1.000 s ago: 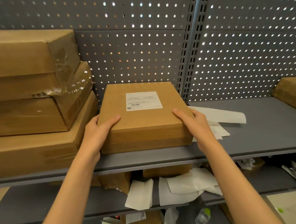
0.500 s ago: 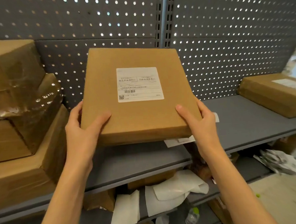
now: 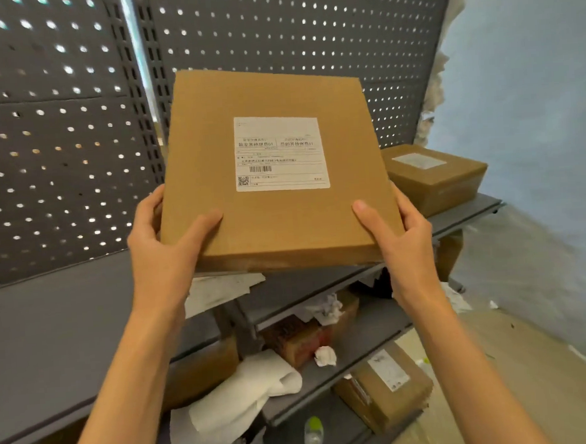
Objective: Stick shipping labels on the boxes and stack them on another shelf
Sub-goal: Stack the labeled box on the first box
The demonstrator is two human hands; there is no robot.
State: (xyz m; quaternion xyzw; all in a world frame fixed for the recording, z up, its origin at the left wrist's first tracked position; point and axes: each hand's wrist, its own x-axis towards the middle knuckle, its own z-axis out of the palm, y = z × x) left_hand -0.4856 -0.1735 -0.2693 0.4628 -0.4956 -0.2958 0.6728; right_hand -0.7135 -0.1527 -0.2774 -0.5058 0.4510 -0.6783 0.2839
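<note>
A flat brown cardboard box (image 3: 277, 219) hangs in the air above the grey shelf (image 3: 51, 326), tilted up toward me. A white shipping label (image 3: 280, 152) with a barcode is stuck on its top face. My left hand (image 3: 163, 250) grips the box's near left corner, thumb on top. My right hand (image 3: 399, 239) grips the near right corner the same way. Another labelled brown box (image 3: 436, 178) lies on the shelf at the far right.
Perforated grey back panels (image 3: 57, 150) rise behind the shelf. White backing papers (image 3: 220, 288) lie on the shelf under the held box. Lower shelves hold brown boxes (image 3: 384, 388), crumpled white paper (image 3: 240, 396) and a small bottle (image 3: 313, 433). A pale wall (image 3: 535, 104) stands at the right.
Both hands have lifted the labelled box off the shelf and carried it rightward. My view has swung right, so the stack of boxes at the left has left the frame.
</note>
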